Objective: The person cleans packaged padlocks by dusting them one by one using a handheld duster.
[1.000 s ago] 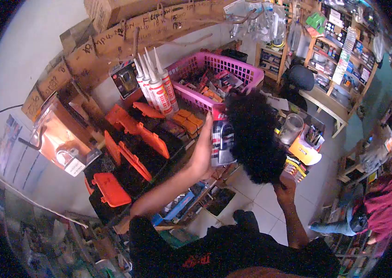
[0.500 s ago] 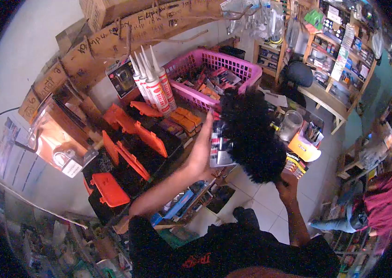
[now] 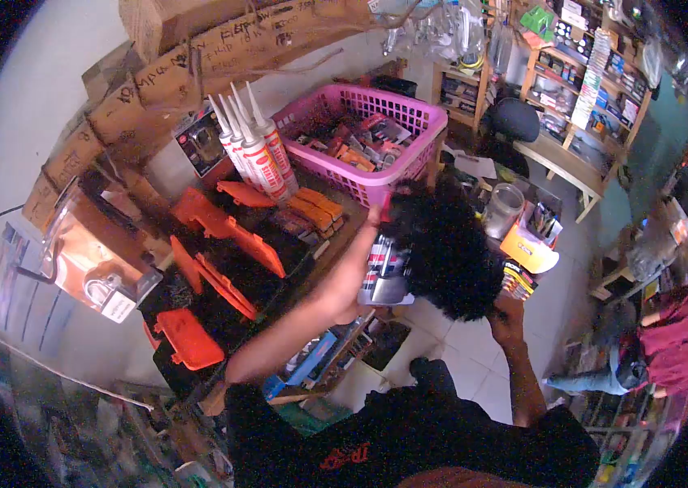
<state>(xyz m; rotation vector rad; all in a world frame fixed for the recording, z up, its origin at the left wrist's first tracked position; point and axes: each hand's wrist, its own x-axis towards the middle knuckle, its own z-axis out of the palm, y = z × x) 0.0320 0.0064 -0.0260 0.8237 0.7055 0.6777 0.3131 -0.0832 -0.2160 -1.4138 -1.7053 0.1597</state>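
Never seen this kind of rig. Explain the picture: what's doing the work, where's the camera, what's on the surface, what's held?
There is no machine: a person works with two bare hands. One camera, worn on that person's head, looks forward and down, so the arms reach in from the bottom. The left hand holds a packet. The right hand grips what looks like a black duster by its lower end; its fluff hides part of the packet. Left of the duster, the surface carries open orange lids, upright sealant tubes and a pink basket of small packs.
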